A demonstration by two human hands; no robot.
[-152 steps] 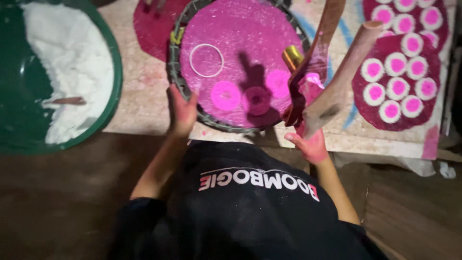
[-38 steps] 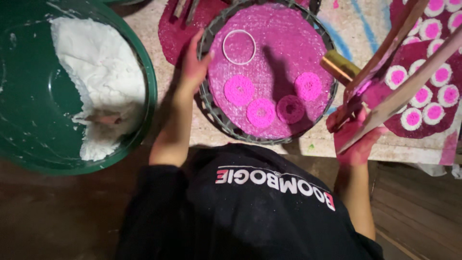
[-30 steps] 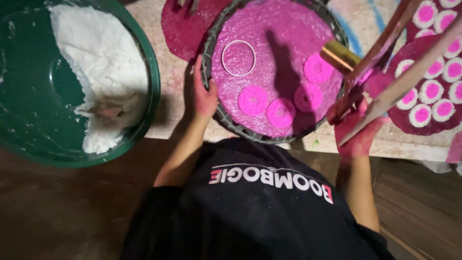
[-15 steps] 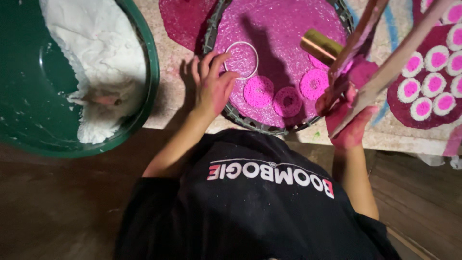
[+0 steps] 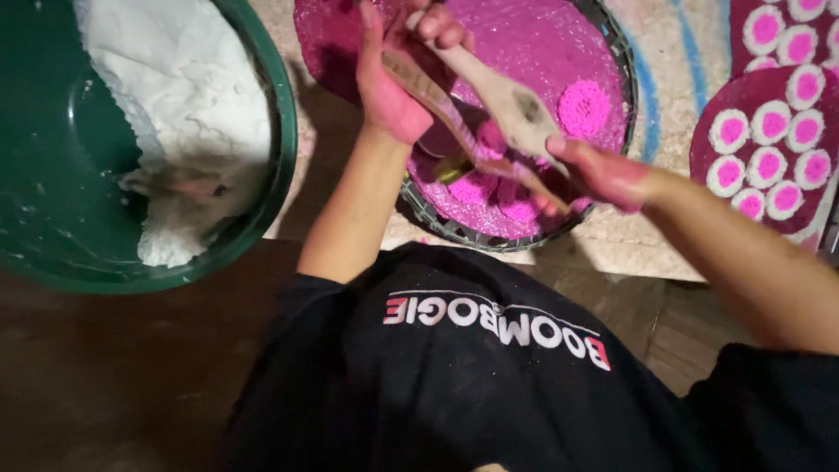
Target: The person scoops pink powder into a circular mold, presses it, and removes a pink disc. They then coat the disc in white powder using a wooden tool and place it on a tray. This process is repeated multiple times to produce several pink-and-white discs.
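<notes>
Over the round pink tray [image 5: 603, 35], both hands — left hand [image 5: 393, 74], right hand [image 5: 599, 170] — fingers clamped on wooden tongs [image 5: 489, 114].

Both hands over the round pink-powder tray [image 5: 612, 52]. Left hand [image 5: 393, 79] and right hand [image 5: 603, 170] each clasp the wooden two-armed tool [image 5: 489, 114], fingers stained pink. Pink discs [image 5: 584, 107] lie in the tray. Green basin [image 5: 262, 218] with white powder [image 5: 192, 96] sits left of the tray; pink-and-white discs [image 5: 769, 122] right of it.
</notes>
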